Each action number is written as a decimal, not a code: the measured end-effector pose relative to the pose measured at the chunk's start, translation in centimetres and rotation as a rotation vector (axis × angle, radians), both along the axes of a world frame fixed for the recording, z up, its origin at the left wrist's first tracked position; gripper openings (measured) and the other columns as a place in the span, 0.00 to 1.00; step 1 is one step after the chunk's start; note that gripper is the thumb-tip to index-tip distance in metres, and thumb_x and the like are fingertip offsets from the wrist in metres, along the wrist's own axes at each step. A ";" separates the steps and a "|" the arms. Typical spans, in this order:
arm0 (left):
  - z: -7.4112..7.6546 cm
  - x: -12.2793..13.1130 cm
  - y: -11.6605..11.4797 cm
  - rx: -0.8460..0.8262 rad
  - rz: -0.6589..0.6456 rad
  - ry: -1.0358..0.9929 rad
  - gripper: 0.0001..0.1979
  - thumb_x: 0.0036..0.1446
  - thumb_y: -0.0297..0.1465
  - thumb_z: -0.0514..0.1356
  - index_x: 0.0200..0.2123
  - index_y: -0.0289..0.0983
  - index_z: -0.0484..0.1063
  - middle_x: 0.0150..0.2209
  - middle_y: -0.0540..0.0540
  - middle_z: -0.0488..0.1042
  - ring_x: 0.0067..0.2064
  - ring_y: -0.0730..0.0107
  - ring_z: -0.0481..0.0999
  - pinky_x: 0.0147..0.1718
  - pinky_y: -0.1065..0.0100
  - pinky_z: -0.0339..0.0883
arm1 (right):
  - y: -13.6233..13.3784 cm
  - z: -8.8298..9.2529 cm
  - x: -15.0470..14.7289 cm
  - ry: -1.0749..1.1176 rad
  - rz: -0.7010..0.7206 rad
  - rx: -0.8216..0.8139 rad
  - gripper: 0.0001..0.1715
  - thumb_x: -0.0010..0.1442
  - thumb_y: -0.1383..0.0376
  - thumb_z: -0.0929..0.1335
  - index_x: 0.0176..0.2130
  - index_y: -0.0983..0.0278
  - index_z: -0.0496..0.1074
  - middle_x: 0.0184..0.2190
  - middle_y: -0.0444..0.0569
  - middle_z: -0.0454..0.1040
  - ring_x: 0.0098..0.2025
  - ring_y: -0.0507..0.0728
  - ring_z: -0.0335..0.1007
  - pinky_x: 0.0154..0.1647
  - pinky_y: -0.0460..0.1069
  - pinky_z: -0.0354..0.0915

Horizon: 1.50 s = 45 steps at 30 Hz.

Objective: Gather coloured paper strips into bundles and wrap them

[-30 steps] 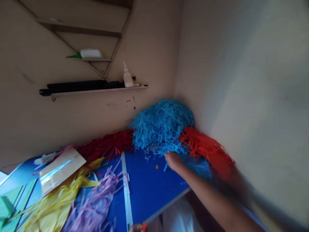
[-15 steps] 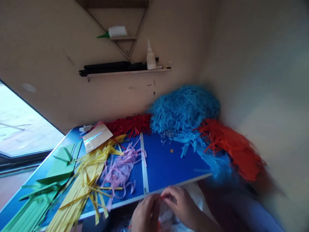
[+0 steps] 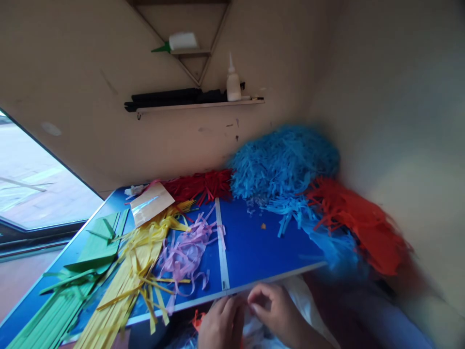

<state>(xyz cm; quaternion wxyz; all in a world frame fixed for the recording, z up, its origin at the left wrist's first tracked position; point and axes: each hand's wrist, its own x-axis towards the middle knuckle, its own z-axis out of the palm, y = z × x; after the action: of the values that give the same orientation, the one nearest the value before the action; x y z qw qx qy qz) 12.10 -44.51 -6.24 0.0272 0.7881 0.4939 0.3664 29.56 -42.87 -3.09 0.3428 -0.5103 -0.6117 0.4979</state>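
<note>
Below the near edge of the blue table (image 3: 261, 264), my left hand (image 3: 221, 324) has its fingers curled together. Orange-red paper (image 3: 197, 320) pokes out beside it, and a little more shows under its palm side. My right hand (image 3: 278, 310) almost meets it, with thumb and forefinger bent into a pinch. Whatever lies between those fingertips is too small to make out. Beneath both hands is whitish, crumpled material (image 3: 300, 300), partly hidden. Closest to the hands on the table lies a tangle of lilac paper strips (image 3: 187, 254).
Yellow strips (image 3: 125, 276) and green strips (image 3: 85, 259) cover the table's left side. A tan card (image 3: 152, 203), dark red fringe (image 3: 203, 186), a blue fringe heap (image 3: 283, 160) and a red-orange bundle (image 3: 359, 220) lie behind. A wall shelf (image 3: 203, 105) holds a glue bottle (image 3: 233, 86).
The view has shifted slightly, so the scene sits further right. More orange-red paper shows left of my left hand. The red bit at my right fingertips no longer shows.
</note>
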 end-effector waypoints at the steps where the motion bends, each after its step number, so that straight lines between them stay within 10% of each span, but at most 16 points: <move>1: 0.1 0.0 0.0 0.019 0.008 0.011 0.14 0.68 0.34 0.47 0.38 0.43 0.72 0.30 0.49 0.79 0.29 0.71 0.79 0.28 0.73 0.70 | 0.0 0.0 0.0 -0.015 -0.002 -0.001 0.07 0.52 0.71 0.67 0.30 0.65 0.77 0.27 0.47 0.79 0.31 0.55 0.74 0.34 0.45 0.67; 13: 0.2 0.3 0.1 0.059 -0.014 0.203 0.18 0.69 0.34 0.44 0.33 0.44 0.72 0.24 0.51 0.74 0.26 0.67 0.76 0.25 0.69 0.64 | -0.5 -1.0 0.1 -0.002 -0.079 0.064 0.06 0.52 0.71 0.67 0.30 0.66 0.76 0.27 0.48 0.77 0.32 0.55 0.73 0.36 0.46 0.66; 20: 0.8 0.5 0.0 -0.018 -0.130 0.053 0.16 0.69 0.35 0.46 0.34 0.43 0.72 0.25 0.50 0.74 0.27 0.72 0.76 0.25 0.74 0.65 | -0.7 -1.1 1.4 0.308 0.027 -0.137 0.02 0.53 0.68 0.69 0.30 0.65 0.74 0.24 0.44 0.73 0.30 0.53 0.70 0.33 0.45 0.63; 45: 0.6 1.1 -0.5 -0.028 -0.045 -0.116 0.09 0.65 0.34 0.54 0.39 0.42 0.75 0.31 0.48 0.80 0.30 0.71 0.80 0.30 0.74 0.73 | -1.4 -1.4 1.1 0.389 -0.103 -0.194 0.09 0.52 0.63 0.73 0.32 0.67 0.78 0.25 0.47 0.78 0.30 0.54 0.74 0.34 0.46 0.68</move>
<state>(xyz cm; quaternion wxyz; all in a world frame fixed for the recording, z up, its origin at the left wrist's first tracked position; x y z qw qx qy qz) 13.15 -45.04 -5.68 0.0750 0.7759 0.4789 0.4038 30.62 -44.29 -4.48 0.4286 -0.4657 -0.4566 0.6253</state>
